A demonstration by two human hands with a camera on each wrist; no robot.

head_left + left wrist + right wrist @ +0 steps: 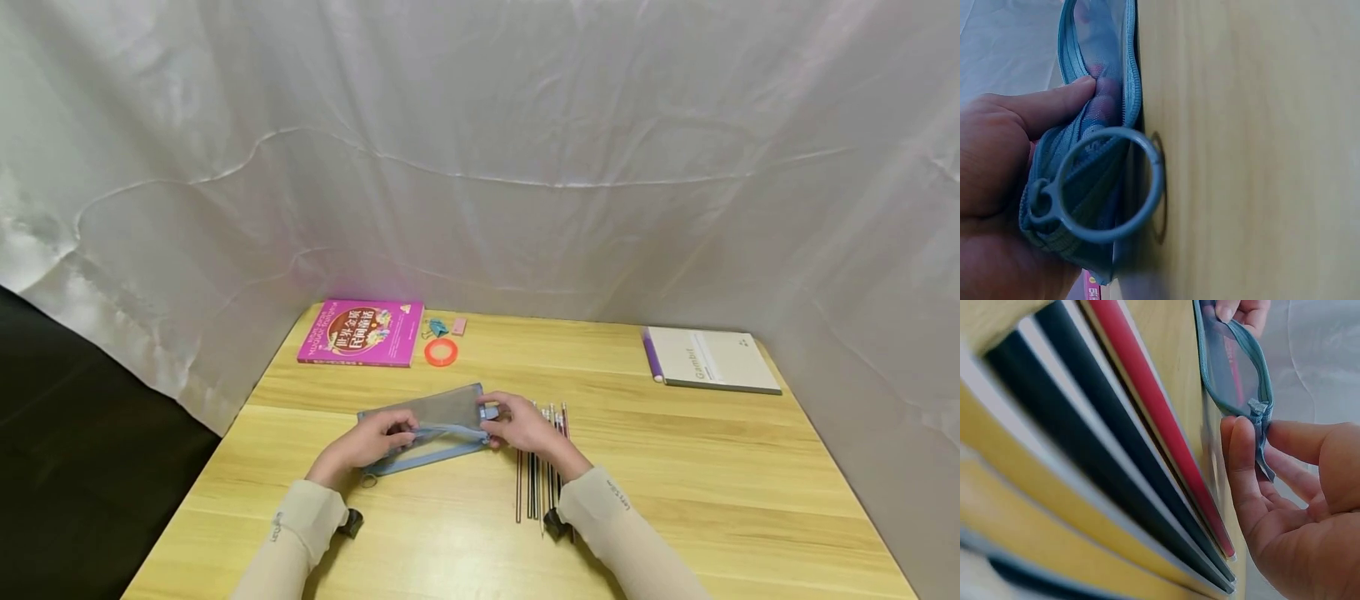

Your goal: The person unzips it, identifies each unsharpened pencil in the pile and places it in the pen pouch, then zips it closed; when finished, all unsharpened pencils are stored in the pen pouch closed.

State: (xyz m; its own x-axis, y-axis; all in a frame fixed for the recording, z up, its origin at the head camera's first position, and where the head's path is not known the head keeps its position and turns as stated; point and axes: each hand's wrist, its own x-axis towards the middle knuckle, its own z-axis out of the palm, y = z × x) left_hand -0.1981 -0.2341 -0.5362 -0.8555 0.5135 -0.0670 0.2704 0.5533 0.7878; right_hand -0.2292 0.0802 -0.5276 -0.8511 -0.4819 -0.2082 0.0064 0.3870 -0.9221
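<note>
A blue mesh zipper pouch lies across the middle of the table, its zipped mouth gaping. My left hand pinches the pouch's edge between thumb and fingers; in the left wrist view the thumb presses on the zipper band. A blue plastic ring hangs at that end. At the other end my right hand pinches the pouch corner near the zipper's end, as the right wrist view shows. Several pencils lie on the table beneath and beside my right wrist, partly hidden by it.
Toward the back left are a pink book, an orange tape roll, a blue clip-like item and a pink eraser. A Gambit notebook lies at the back right, with a purple tube-shaped item along its left side.
</note>
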